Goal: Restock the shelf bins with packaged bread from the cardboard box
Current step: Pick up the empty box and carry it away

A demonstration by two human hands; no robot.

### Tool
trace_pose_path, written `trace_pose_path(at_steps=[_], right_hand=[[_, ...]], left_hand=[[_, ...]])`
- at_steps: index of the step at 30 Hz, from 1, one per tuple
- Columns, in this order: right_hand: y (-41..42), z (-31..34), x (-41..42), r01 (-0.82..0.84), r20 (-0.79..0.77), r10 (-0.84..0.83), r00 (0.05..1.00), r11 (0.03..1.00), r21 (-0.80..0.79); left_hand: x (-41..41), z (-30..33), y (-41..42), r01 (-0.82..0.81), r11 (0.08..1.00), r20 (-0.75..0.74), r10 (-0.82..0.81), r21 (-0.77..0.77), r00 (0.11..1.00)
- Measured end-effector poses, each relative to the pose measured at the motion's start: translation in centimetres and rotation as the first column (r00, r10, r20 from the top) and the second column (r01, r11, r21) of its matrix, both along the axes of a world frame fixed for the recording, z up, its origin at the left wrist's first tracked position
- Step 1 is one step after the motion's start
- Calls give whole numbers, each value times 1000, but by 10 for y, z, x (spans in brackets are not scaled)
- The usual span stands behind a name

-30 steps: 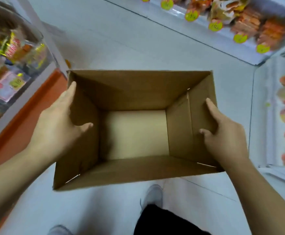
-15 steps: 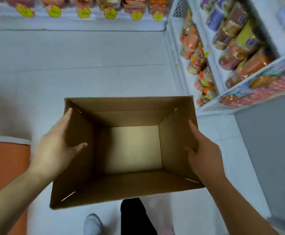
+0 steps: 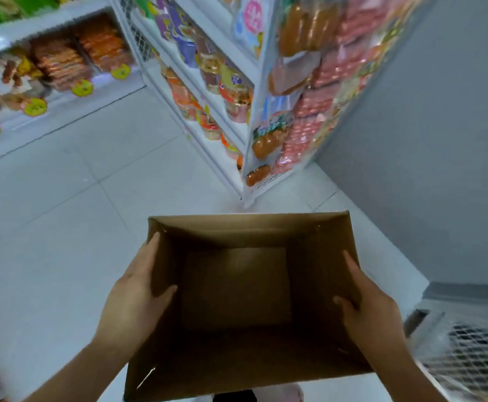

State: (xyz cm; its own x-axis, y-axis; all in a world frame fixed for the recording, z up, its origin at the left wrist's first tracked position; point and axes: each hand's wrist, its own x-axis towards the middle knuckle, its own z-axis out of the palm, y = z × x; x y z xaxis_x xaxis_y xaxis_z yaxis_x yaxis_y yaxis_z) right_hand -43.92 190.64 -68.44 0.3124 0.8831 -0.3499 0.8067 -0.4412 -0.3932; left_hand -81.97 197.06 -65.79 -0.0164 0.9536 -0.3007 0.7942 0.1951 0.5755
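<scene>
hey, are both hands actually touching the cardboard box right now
Touching. The head view shows the left hand gripping the cardboard box's left wall, thumb inside, and the right hand gripping the right wall likewise.

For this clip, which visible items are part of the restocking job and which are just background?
Job items:
- cardboard box, empty inside
- left hand and right hand, gripping its side walls
- shelf bins with packaged bread

Background:
- tiled floor
- grey wall
- wire mesh basket
</scene>
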Motion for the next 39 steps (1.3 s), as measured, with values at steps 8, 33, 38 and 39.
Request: trace_pose_path(at_steps=[8,33,38,39], right_hand=[[-14,23,102,296,14,-297,955,948,-117],[66,-124,337,605,-109,-621,776,782,-148],[113,-179,347,626,-197,-643,740,766,-146],[121,-188,347,639,-208,-654,727,756,-145]], left_hand=[[138,-6,73,220,974,-10,-220,-49,975],[481,-167,313,684,729,-204,-674,-27,710],[525,-204,369,660,751,-115,-658,-24,744],[531,-211,377,658,752,-85,-658,-20,749]])
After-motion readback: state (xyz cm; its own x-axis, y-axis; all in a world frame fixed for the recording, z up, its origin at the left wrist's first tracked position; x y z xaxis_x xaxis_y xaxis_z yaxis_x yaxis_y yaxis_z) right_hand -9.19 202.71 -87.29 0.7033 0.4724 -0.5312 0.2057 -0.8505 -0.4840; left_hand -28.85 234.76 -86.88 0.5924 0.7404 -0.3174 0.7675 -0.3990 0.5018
